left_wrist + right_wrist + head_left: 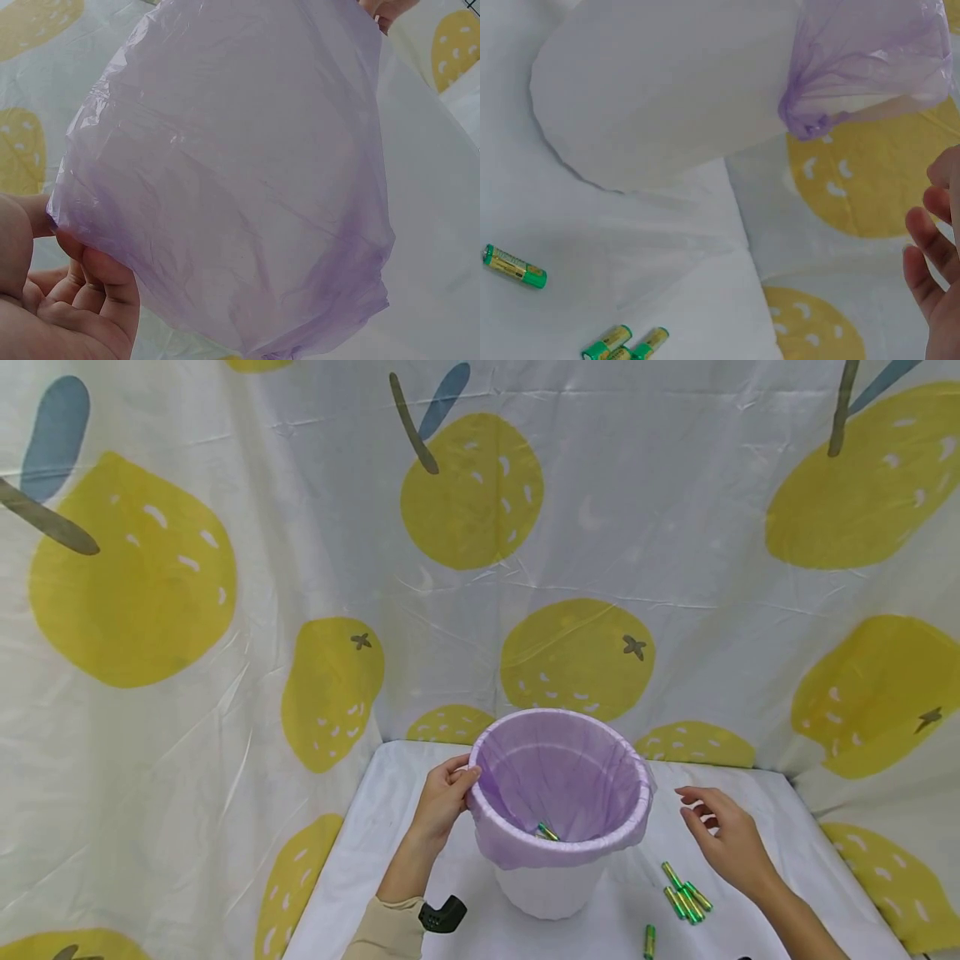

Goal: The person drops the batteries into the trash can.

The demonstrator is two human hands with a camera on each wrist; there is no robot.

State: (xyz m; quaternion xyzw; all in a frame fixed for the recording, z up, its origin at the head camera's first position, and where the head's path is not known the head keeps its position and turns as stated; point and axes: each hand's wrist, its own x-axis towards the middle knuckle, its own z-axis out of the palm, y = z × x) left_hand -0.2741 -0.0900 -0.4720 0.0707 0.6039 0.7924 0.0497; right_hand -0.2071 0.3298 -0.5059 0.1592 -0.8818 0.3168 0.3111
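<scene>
Draped all round is a white cloth printed with big yellow fruit, and the same pale cloth covers the tabletop [390, 827]. From the head view, a white bin [551, 893] stands in the middle of it, lined with a purple bag [562, 777] whose edge is folded down over the rim. The left hand [444, 797] pinches that rim on its near-left side, fingers curled over the plastic. The right hand [723, 839] hovers to the right of the bin, fingers loosely spread and holding nothing. At least one green battery [547, 832] lies at the bottom of the bag. A small cluster of batteries [686, 897] lies on the cloth just below the right hand, and one more battery [649, 941] sits apart, nearer the front edge.

The left wrist view is nearly filled by the purple liner [240, 172], with the thumb and fingers [97, 296] gripping its lower left edge.

The right wrist view shows the bin's white wall [660, 90], the gathered bag hem [855, 67], loose batteries [622, 345] on the cloth, and slack empty fingers [934, 262] at the right edge.

To my eye the loose batteries are being dropped into the bin one at a time, and the right hand is between drops. Next it would need to come down onto the cluster and pinch one battery cleanly from its neighbours while the left steadies the rim.
</scene>
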